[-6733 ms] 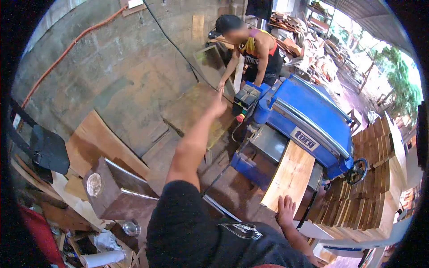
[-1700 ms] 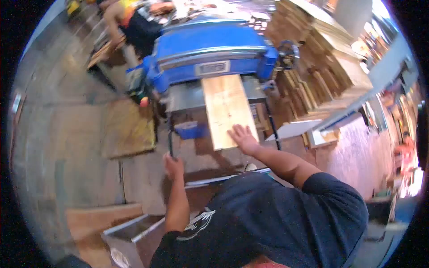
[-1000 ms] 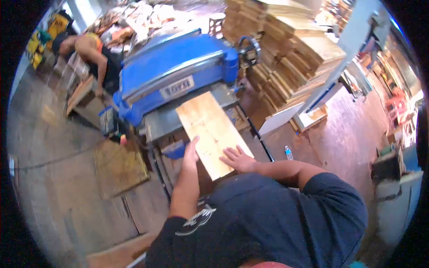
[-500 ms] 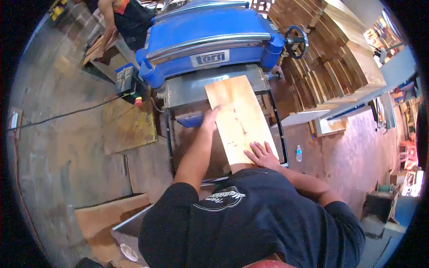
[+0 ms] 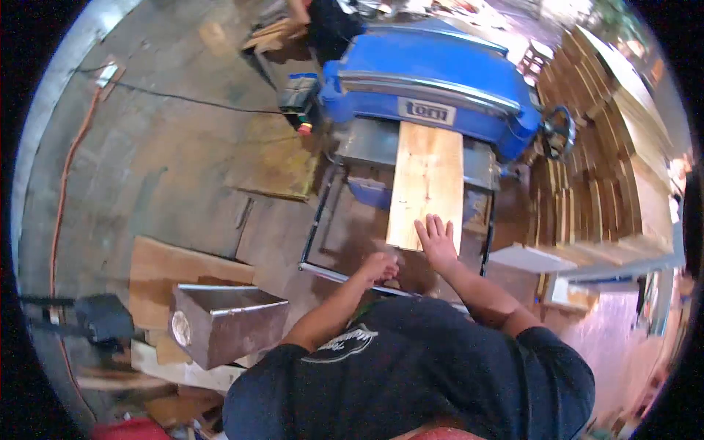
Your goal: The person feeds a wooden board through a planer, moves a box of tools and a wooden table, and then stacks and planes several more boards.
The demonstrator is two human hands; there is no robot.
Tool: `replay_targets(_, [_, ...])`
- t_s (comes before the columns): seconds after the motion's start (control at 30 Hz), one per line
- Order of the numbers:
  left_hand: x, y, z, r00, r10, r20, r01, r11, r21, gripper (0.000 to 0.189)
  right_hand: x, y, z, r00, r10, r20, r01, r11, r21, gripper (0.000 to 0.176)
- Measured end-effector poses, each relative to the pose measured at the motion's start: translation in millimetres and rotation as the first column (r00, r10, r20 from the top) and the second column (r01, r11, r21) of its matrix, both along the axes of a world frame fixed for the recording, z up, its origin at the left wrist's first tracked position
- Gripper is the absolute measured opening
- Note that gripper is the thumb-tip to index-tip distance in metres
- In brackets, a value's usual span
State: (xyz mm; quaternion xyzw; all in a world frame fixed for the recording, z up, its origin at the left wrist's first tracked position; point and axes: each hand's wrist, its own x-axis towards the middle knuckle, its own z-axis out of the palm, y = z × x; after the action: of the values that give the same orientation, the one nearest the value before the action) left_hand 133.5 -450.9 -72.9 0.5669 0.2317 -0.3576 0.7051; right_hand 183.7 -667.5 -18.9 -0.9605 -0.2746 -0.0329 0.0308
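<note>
We're in a woodworking shop: a big blue planer (image 5: pixel 433 81) fed with a board (image 5: pixel 425 183), stacked planks (image 5: pixel 587 176) alongside, offcuts on bare concrete floor (image 5: pixel 161 161).

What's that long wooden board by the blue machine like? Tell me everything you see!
The board is a long, flat plank of pale yellowish wood with darker streaks. It lies on the grey table of the blue machine, far end at its mouth, near end sticking out past the table. The right hand rests open on the near end; the left hand is curled by its near corner.
</note>
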Motion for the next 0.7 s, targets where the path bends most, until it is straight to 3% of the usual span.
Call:
replay_targets(0.07, [-20.2,1.4,9.8,0.998,0.001,0.062,-0.011,0.988,0.156,0.028,16.5,0.3,-9.8,0.995,-0.051,-0.085,0.049,0.998,-0.025,0.063])
replay_targets(0.1, [-26.3,4.0,8.5,0.996,0.037,0.078,-0.049,0.985,0.165,0.028,21.5,-0.6,-15.0,0.997,-0.04,-0.062,0.036,0.997,-0.065,0.061])
replay_targets(0.17, [-51.5,19.3,5.2,0.935,0.226,0.273,-0.275,0.949,0.157,0.023,20.1,3.3,-11.0,0.998,-0.025,-0.054,0.023,0.999,-0.03,0.061])
replay_targets(0.2, [-60.7,28.2,4.6,0.933,0.234,0.274,-0.285,0.945,0.164,0.023,20.0,3.6,-8.4,0.997,-0.049,-0.058,0.049,0.999,-0.005,0.061])
replay_targets(0.27, [-71.7,50.7,4.0,0.773,-0.07,0.63,-0.413,0.698,0.584,0.021,21.5,4.9,-12.3,0.998,-0.053,-0.027,0.053,0.999,-0.014,0.059])
replay_targets(0.3, [-72.8,61.9,8.2,0.772,-0.072,0.632,-0.412,0.701,0.582,0.021,21.4,4.9,-11.8,0.998,-0.052,-0.022,0.052,0.999,-0.012,0.059])
replay_targets(0.37, [-66.3,85.6,20.5,0.693,-0.167,0.701,-0.55,0.505,0.665,0.023,22.7,5.0,-12.7,0.997,-0.072,-0.016,0.071,0.997,-0.023,0.058])
replay_targets(0.4, [-60.3,100.5,23.4,0.619,-0.3,0.726,-0.603,0.411,0.684,0.027,20.6,7.2,-13.4,0.998,-0.064,-0.004,0.064,0.998,-0.009,0.059])
replay_targets(0.43, [-47.0,110.4,32.4,0.62,-0.252,0.743,-0.623,0.418,0.661,0.031,19.2,7.7,-13.9,0.998,-0.064,-0.002,0.064,0.998,0.002,0.059])
replay_targets(0.47, [-32.6,123.5,30.2,0.683,-0.281,0.674,-0.587,0.338,0.736,0.042,18.2,8.5,-12.9,0.995,-0.102,-0.008,0.102,0.995,-0.014,0.059])
replay_targets(0.53, [3.1,145.7,13.8,0.696,-0.327,0.639,-0.575,0.279,0.769,0.056,18.0,14.2,-10.1,0.996,-0.084,0.001,0.084,0.996,0.006,0.062])
replay_targets(0.57, [22.3,151.4,3.0,0.687,-0.344,0.64,-0.56,0.31,0.768,0.056,18.7,18.5,-8.3,0.995,-0.1,-0.004,0.1,0.995,-0.013,0.065])
replay_targets(0.63, [58.7,163.1,-14.6,0.874,-0.328,0.359,-0.253,0.323,0.912,0.066,19.1,26.7,-2.8,0.991,-0.134,-0.011,0.133,0.99,-0.039,0.066])
replay_targets(0.7, [91.3,179.8,-30.6,0.875,-0.375,0.305,-0.16,0.371,0.915,0.066,21.6,36.9,-0.2,0.988,-0.148,-0.045,0.146,0.988,-0.048,0.067])
